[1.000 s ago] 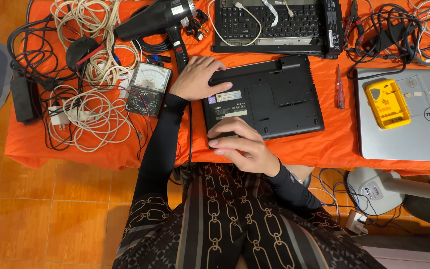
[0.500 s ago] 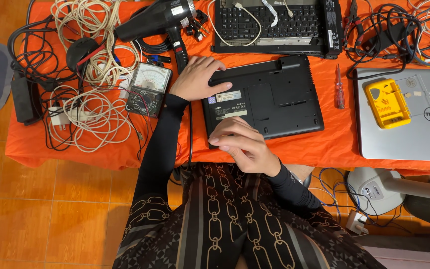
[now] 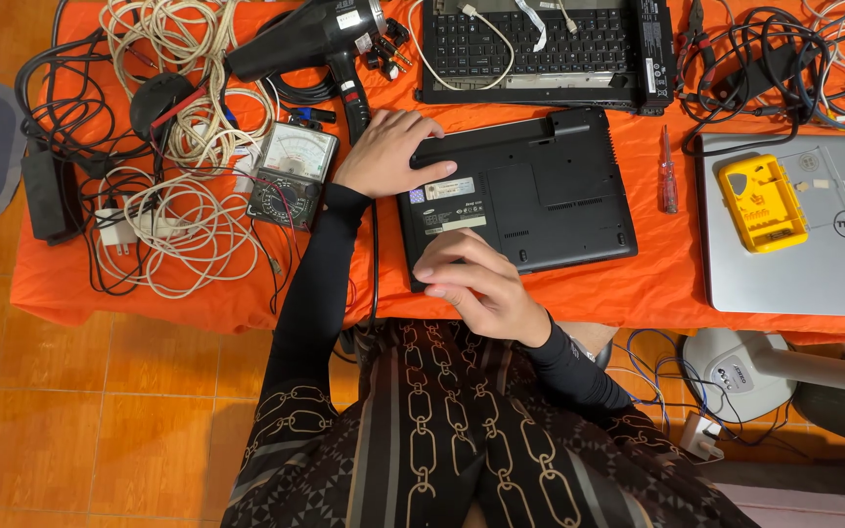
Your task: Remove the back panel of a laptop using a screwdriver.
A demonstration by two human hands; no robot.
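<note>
- Black laptop (image 3: 525,196), lying bottom-up, sits mid-cloth; your left hand (image 3: 388,152) rests flat with fingers spread on its far-left corner, and your right hand (image 3: 471,284) curls over its near-left edge.
- Orange tablecloth (image 3: 657,288) lies beneath it, tiled floor (image 3: 119,411) below.
- Right of it, a yellow case (image 3: 760,202) sits on a silver laptop (image 3: 799,279) cut off at the frame.

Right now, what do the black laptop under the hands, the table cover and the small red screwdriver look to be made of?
The black laptop, lying bottom up, looks like matte moulded plastic: dull sheen, vent slots, panel seams. The table cover looks like orange woven cloth: it creases and drapes over the edge. The red screwdriver seems to have a translucent plastic handle and a metal shaft, though it is small.
</note>
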